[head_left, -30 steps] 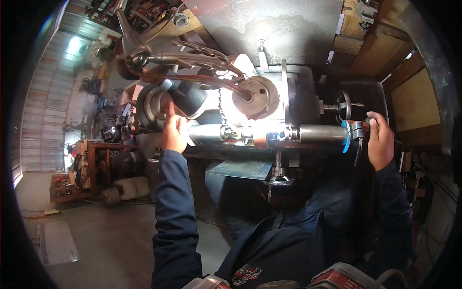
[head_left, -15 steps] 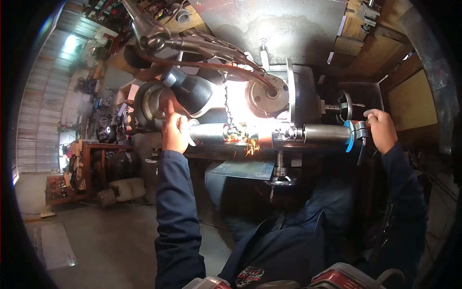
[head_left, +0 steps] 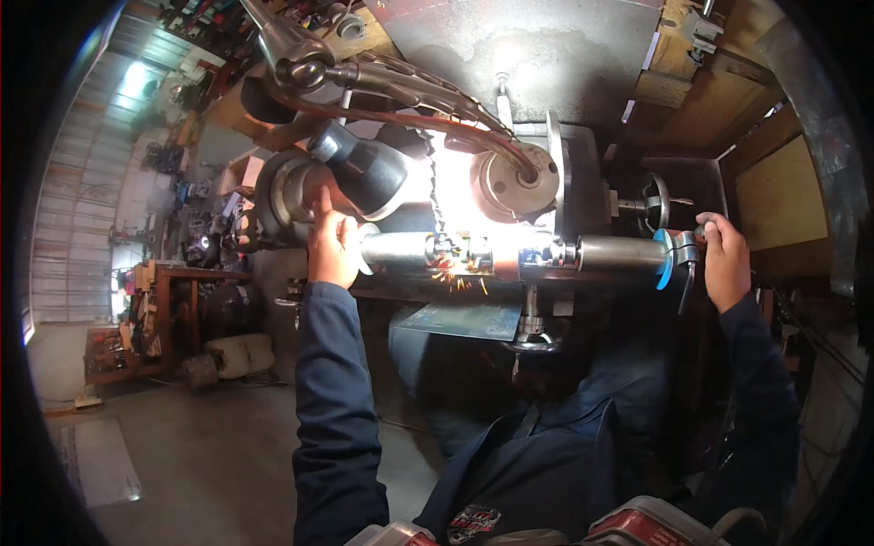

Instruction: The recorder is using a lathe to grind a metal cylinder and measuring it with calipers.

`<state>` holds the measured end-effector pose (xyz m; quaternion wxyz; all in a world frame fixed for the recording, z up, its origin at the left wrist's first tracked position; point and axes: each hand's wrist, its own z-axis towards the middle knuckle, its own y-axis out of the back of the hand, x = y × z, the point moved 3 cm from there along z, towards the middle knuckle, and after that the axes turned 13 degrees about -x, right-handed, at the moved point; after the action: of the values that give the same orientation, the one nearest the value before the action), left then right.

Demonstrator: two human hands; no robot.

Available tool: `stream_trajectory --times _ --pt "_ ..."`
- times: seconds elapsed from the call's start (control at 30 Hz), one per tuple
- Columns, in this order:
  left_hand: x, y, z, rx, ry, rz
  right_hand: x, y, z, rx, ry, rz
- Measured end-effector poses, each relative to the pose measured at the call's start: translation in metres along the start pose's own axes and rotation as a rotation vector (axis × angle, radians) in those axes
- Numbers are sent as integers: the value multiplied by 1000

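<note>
A metal cylindrical spindle [head_left: 622, 253] lies crosswise along the near side of a grinding machine. Orange sparks [head_left: 462, 278] spray from its middle, under a bright glare. At its left end, my left hand [head_left: 335, 250] has the index finger stretched up against a rounded housing [head_left: 291, 193]; the other fingers are curled beside a pale flange, and what they grip is hidden. My right hand [head_left: 728, 264] is closed at the right end, beside a blue ring [head_left: 665, 258] and a clamp with a lever [head_left: 687, 257]. What its fingers hold cannot be made out.
A black lamp [head_left: 364, 173] lights the work. A jointed metal arm and flexible hose [head_left: 401, 86] cross above a round cover [head_left: 521, 182]. Handwheels [head_left: 655, 200] stand at right and below. A flat plate [head_left: 460, 318] juts toward me. A wooden bench [head_left: 164, 282] is at left.
My right hand has turned at the spindle's right end, its fingers now pointing more upward. The sparks spread differently. My left hand keeps its place, and the view has shifted slightly.
</note>
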<state>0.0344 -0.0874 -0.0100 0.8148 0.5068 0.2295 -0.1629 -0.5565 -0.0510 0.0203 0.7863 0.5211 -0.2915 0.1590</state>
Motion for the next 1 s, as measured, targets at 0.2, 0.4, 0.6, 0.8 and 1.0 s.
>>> stream_trajectory --times 0.2,0.4,0.6,0.8,1.0 --pt "-10 4 -1 82 147 -26 0 -13 28 251 -295 96" --pt "-4 0 -1 -67 -37 -91 -61 -47 62 831 246 -178" --pt "9 -1 -1 -12 35 -114 -46 -53 73 978 -18 -504" --pt "-16 3 -1 -1 3 -77 -57 -38 54 628 -272 85" --pt "0 2 -1 3 33 -34 3 -5 13 214 -196 -46"
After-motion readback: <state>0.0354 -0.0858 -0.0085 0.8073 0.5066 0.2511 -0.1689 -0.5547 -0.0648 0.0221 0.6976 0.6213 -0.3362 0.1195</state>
